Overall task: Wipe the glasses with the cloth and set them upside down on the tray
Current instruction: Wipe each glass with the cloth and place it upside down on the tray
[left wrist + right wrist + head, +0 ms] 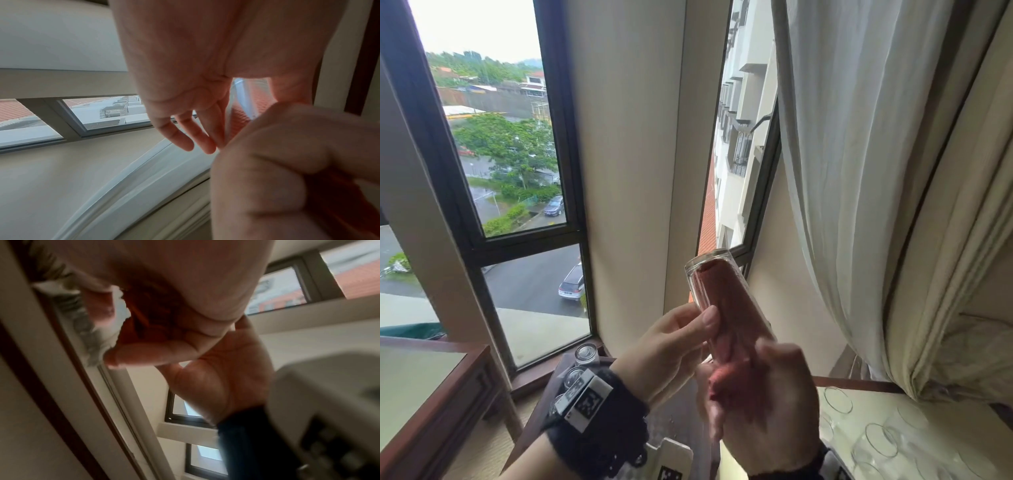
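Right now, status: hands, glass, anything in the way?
Left hand holds glass up, base skyward. Right hand grips red cloth stuffed inside it. Nothing blocking; more glasses wait lower right.

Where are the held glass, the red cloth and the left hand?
held glass [709, 270], head view, on its clear base end, raised toward the window.
red cloth [726, 301], head view, on the part stuffed inside the glass.
left hand [671, 346], head view, on the back of the hand gripping the glass.

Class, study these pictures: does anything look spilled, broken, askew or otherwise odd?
Nothing stands out. The left hand holds the tall clear glass tilted, base up, while the right hand pushes the red cloth inside.
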A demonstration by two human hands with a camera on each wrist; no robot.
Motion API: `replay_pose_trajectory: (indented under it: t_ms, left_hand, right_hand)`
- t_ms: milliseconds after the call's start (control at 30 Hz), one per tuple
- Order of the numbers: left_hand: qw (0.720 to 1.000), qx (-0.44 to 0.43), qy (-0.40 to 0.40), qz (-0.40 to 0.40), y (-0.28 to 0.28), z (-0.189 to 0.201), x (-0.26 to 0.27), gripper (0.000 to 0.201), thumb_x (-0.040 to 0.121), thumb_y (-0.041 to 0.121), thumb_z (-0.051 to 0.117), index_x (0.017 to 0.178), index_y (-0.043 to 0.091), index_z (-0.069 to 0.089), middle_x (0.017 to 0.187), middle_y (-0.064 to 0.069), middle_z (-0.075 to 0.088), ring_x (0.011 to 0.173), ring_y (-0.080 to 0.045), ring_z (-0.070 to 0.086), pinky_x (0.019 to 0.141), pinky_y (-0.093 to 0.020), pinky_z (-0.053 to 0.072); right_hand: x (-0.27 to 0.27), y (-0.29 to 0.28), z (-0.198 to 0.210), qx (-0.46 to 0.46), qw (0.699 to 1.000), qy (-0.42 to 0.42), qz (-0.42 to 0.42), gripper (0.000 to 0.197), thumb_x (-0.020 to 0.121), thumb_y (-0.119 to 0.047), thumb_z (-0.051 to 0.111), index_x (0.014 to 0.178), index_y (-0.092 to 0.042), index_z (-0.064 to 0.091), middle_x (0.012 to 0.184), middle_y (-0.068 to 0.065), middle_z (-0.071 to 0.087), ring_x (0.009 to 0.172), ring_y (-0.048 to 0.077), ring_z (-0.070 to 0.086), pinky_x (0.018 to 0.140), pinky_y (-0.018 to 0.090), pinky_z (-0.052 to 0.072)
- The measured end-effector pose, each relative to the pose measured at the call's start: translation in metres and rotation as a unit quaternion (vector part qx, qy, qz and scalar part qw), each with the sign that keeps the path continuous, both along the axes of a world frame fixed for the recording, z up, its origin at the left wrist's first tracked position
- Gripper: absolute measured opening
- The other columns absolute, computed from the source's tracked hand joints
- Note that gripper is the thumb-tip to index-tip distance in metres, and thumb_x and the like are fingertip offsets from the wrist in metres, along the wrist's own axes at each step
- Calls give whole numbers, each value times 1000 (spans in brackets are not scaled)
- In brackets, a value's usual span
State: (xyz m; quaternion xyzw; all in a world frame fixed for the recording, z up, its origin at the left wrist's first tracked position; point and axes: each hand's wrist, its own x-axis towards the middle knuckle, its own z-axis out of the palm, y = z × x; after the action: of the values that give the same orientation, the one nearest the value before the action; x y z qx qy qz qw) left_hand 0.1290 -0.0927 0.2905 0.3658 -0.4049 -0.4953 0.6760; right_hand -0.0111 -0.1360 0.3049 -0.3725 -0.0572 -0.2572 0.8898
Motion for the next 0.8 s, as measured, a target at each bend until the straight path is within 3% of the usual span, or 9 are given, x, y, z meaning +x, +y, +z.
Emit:
replay_pose_trajectory:
  t_ms: [133, 200, 300, 400, 500, 533, 600, 733, 800]
  left_hand:
    - [999, -1, -33, -15, -4, 4, 2, 60, 92, 52, 77, 129, 6, 69, 126, -16, 71, 120, -29, 66, 105, -43, 52]
    - [997, 15, -71, -1, -3, 8, 5, 60, 100, 49, 66, 142, 8, 60, 137, -14, 69, 131, -28, 63, 107, -39, 53]
    - [992, 32, -116, 29, 0, 15, 9, 49, 107, 32, 54, 154, 17, 50, 146, -10, 65, 138, -27, 59, 116, -51, 48]
    - [991, 20, -119, 61, 5, 30, 8, 47, 99, 29, 61, 144, 16, 61, 141, -10, 68, 134, -30, 62, 115, -56, 45]
    - [991, 31, -103, 85, 7, 50, -3, 62, 88, 59, 68, 131, 14, 70, 128, -13, 73, 125, -31, 66, 107, -45, 50]
    - [989, 41, -109, 92, 7, 54, -5, 71, 82, 67, 68, 125, 11, 71, 121, -15, 75, 117, -29, 70, 101, -36, 55]
    - [986, 36, -124, 107, 7, 59, -10, 70, 74, 65, 72, 105, 2, 74, 98, -16, 77, 91, -22, 75, 79, -19, 57]
    - [975, 8, -117, 186, 3, 57, -16, 48, 73, 44, 86, 103, 8, 77, 90, -13, 76, 82, -16, 72, 71, -21, 58]
    - [978, 10, -88, 188, 3, 51, -16, 49, 70, 39, 91, 107, 10, 76, 94, -13, 76, 86, -20, 73, 74, -26, 60]
  right_hand:
    - [5, -9, 5, 53, 996, 41, -66, 56, 97, -47, 53, 131, -1, 51, 76, 10, 62, 40, 15, 55, 40, 22, 47]
    - [5, -16, 6, -8, 978, 122, -171, 57, 92, -49, 59, 120, 0, 58, 61, 10, 53, 35, 16, 45, 36, 20, 39]
    - [-1, -22, 12, -166, 908, 216, -317, 36, 91, -49, 69, 83, -14, 72, 46, 9, 47, 33, 20, 42, 37, 24, 37]
    - [-8, -23, 13, -384, 793, 214, -421, 21, 86, -37, 71, 67, -27, 73, 54, -5, 67, 41, 12, 60, 46, 23, 49]
    - [-6, -27, -4, -616, 597, 146, -492, 16, 96, -21, 70, 110, -24, 77, 109, -10, 75, 84, 5, 73, 72, 19, 57]
    - [-5, -28, -12, -662, 534, 166, -500, 22, 96, -22, 67, 116, -20, 75, 113, -4, 75, 85, 9, 73, 74, 22, 59]
    - [-1, -26, -18, -703, 470, 209, -491, 34, 91, -27, 62, 121, -15, 72, 106, 2, 75, 78, 17, 70, 72, 27, 60]
    - [4, -17, -14, -706, 497, 259, -433, 37, 92, -31, 61, 128, -23, 63, 100, -1, 73, 79, 14, 67, 73, 20, 56]
    - [2, -13, -7, -658, 572, 264, -413, 26, 92, -32, 66, 117, -29, 62, 85, -7, 73, 69, 7, 67, 66, 5, 48]
